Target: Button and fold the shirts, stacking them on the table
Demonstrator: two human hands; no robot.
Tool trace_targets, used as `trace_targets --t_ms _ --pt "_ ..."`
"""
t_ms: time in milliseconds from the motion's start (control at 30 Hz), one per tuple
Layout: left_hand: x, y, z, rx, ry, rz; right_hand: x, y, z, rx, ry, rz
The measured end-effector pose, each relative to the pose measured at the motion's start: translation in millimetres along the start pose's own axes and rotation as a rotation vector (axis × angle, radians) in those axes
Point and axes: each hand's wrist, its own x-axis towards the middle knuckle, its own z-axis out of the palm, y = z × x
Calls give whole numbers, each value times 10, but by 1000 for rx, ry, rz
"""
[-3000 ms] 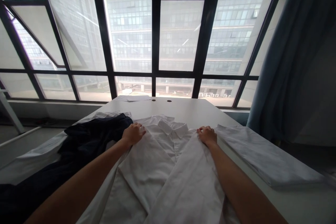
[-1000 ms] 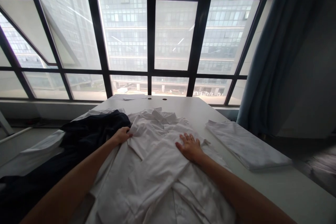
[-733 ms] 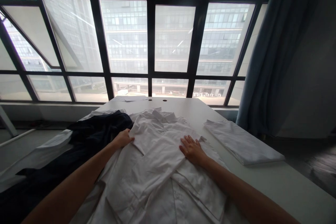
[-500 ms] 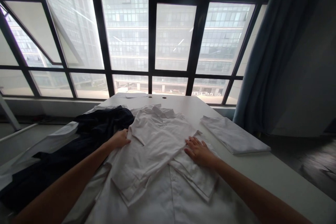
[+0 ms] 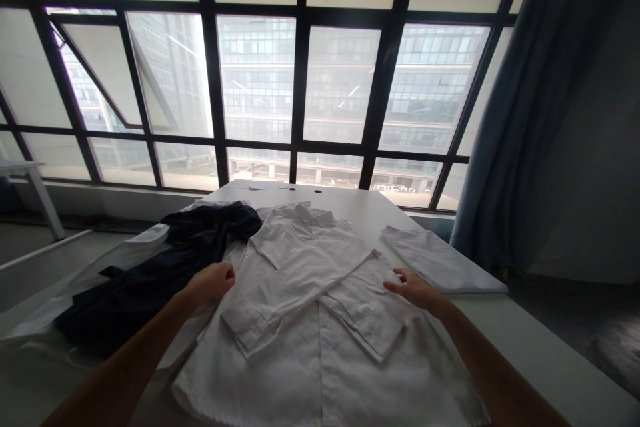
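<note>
A white long-sleeved shirt [image 5: 310, 253] lies front up on the white table, its collar toward the window. Both sleeves are folded across the front, crossing over the button placket. By the shirt's left edge is my left hand [image 5: 214, 280], fingers curled closed, with no cloth visible in them. On the other side my right hand [image 5: 414, 288] hovers beside the shirt's right edge, fingers apart and holding nothing.
Dark navy clothing [image 5: 165, 280] is heaped over white cloth to the left. A folded white garment [image 5: 440, 257] lies on the table [image 5: 530, 340] at the right. Beyond are a gridded window [image 5: 340, 83] and a blue curtain [image 5: 530, 113].
My left hand has come off the shirt's left edge, moving slightly left. My right hand has lifted from the sleeve and moved right. The view has tilted up a little.
</note>
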Motion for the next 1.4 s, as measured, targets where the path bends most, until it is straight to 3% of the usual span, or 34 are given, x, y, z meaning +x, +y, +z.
trace_targets --t_ms 200,367,433,567,833,933,1067,1233,1300,1400 --pt "-56 184 21 44 35 -53 -104 16 -109 96 -118 -70" --pt "-71 164 31 0 210 49 -180 74 -235 204 -334 -151" --pt "-71 157 25 -70 217 79 -190 93 -257 226 -372 -157" --pt "-104 158 -10 -241 14 118 -175 126 -247 237 -390 -166" --pt "-305 -54 -273 -358 -584 49 -205 85 -248 180 -376 -165" --pt "-378 -36 -383 -424 -671 69 -225 57 -249 183 -378 -167" --pt "-454 301 -534 -355 -589 67 -231 42 -238 177 -384 -179" --pt "-510 1087 -632 -185 -493 184 -237 28 -223 132 -365 -227" --pt "-530 1412 -524 -89 -478 279 -235 25 -210 127 -360 -232" --pt "-550 1786 -183 94 -416 385 -219 27 -182 104 -350 -230"
